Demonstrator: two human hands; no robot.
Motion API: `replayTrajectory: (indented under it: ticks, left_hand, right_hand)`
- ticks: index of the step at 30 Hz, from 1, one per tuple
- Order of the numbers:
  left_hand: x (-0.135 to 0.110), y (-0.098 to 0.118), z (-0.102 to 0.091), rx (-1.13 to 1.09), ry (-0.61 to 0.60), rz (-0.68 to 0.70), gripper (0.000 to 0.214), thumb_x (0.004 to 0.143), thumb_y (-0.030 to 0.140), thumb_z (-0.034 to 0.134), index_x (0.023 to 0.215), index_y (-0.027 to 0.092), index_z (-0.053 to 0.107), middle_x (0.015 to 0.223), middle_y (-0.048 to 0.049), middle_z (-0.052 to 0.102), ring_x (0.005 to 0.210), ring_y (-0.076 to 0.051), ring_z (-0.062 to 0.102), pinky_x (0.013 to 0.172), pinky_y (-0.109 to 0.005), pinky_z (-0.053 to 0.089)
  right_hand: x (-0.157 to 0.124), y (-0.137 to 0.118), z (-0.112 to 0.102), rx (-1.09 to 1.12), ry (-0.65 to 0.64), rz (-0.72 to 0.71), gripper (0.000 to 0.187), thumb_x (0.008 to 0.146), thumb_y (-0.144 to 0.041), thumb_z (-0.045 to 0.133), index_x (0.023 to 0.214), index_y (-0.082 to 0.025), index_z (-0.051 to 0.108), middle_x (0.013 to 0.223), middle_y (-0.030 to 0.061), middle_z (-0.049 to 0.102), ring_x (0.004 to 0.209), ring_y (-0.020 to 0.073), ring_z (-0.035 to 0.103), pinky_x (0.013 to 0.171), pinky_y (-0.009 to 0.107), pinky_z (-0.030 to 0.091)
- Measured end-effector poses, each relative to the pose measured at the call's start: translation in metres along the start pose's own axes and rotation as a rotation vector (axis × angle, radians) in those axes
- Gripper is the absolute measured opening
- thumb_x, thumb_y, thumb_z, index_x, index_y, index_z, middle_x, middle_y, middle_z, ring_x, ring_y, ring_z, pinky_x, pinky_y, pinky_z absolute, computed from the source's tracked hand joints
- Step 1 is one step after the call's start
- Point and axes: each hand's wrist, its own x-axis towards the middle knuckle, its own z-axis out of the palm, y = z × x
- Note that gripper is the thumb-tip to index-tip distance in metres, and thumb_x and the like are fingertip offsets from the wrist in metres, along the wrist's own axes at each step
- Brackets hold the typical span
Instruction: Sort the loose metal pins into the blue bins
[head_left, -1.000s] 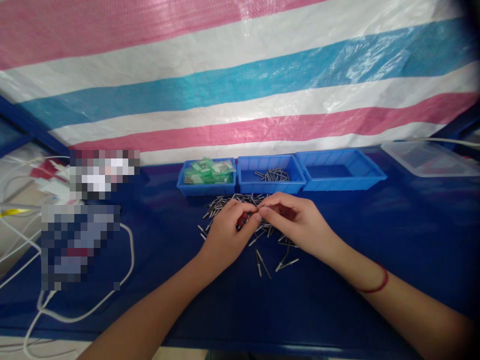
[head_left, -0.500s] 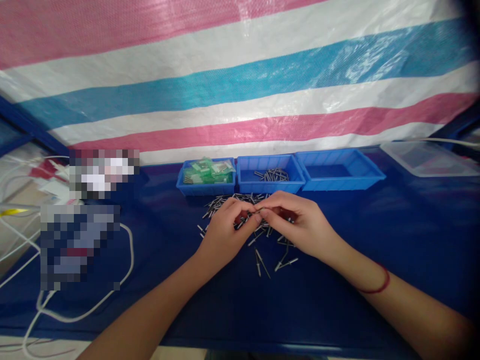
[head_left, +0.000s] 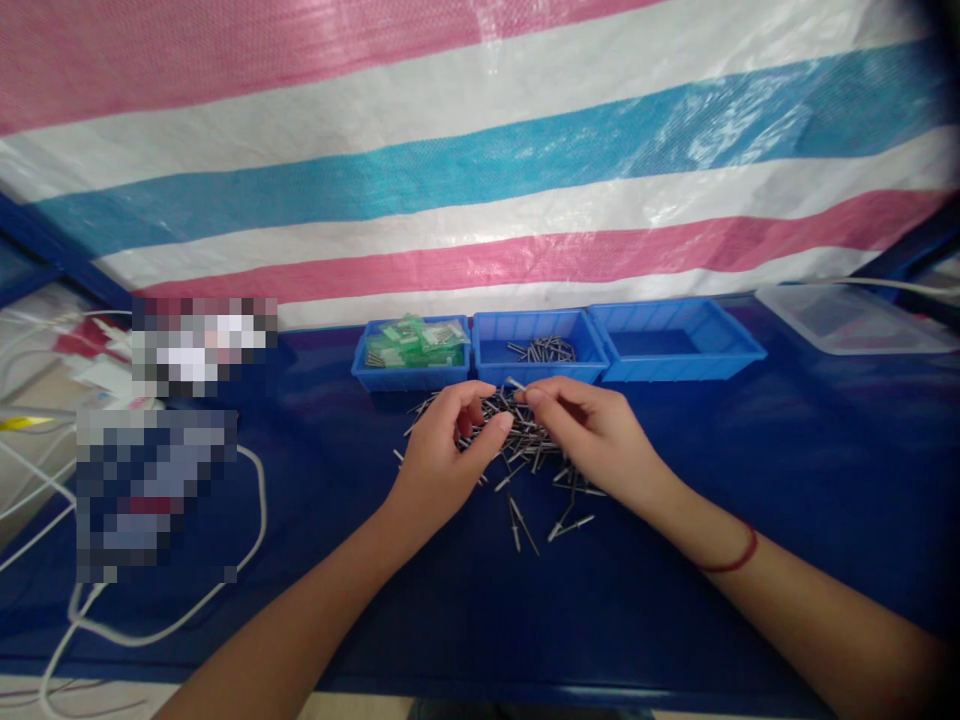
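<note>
My two bare hands meet over a blue surface [head_left: 600, 610], seen from above. My right hand [head_left: 604, 435] is closed in a narrow pinch, thumb against forefinger, on one small metal pin [head_left: 514, 383] that looks like a rivet. The pin juts from those fingertips toward the left and slightly away from me, so its long axis slants across the gap between my hands, its pale free end on the left hand's side. My right hand is the nearer, since it grips the pin. My left hand [head_left: 442, 440] is curved, thumb and forefinger parted moderately, their tips just beside the pin and apart from it; I cannot tell whether its curled fingers hide anything.

Under and between my hands lies a loose pile of similar pins [head_left: 536, 440], pointing every way. A few stray pins [head_left: 516, 535] lie nearer me.

Beyond the pile, three blue bins stand in a row. The middle bin [head_left: 487, 373], straight beyond the held pin, has metal pins [head_left: 551, 350] inside. The left bin [head_left: 412, 380] holds green packets [head_left: 420, 345]; the right bin [head_left: 682, 369] sits past my right hand. A white cable [head_left: 263, 505] loops at far left.
</note>
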Motion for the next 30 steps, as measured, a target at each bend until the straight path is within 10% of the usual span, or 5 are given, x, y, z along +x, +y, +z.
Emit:
replayTrajectory:
  ticks: [7,19,30]
  left_hand:
    - [0.0,-0.003,0.001,0.119,-0.124,0.159,0.015,0.089,0.023,0.051,0.097,0.019,0.063,0.085,-0.0034,0.06,0.078,-0.014,0.056,0.071,-0.027,0.044]
    - [-0.004,-0.001,0.018,0.605,-0.292,0.343,0.029,0.085,0.047,0.057,0.081,0.02,0.066,0.092,-0.0051,0.062,0.09,-0.022,0.054,0.077,-0.038,0.031]
    - [-0.003,0.0,0.017,0.533,-0.252,0.266,0.012,0.088,0.026,0.054,0.085,0.019,0.063,0.096,-0.004,0.061,0.09,-0.02,0.054,0.078,-0.036,0.035]
  right_hand:
    - [0.024,0.01,-0.017,0.323,0.292,0.278,0.033,0.082,-0.049,0.058,0.087,-0.017,0.066,0.061,-0.0004,0.054,0.037,0.0068,0.039,0.034,0.023,0.025]
    - [0.012,0.007,-0.01,0.212,0.107,0.182,0.023,0.083,-0.036,0.056,0.091,-0.015,0.063,0.063,-0.0015,0.055,0.047,0.0084,0.044,0.043,0.022,0.033]
    - [0.008,0.011,-0.008,0.054,0.044,0.096,0.02,0.083,-0.031,0.052,0.085,-0.016,0.065,0.066,0.0011,0.06,0.055,0.0125,0.052,0.051,0.025,0.042]
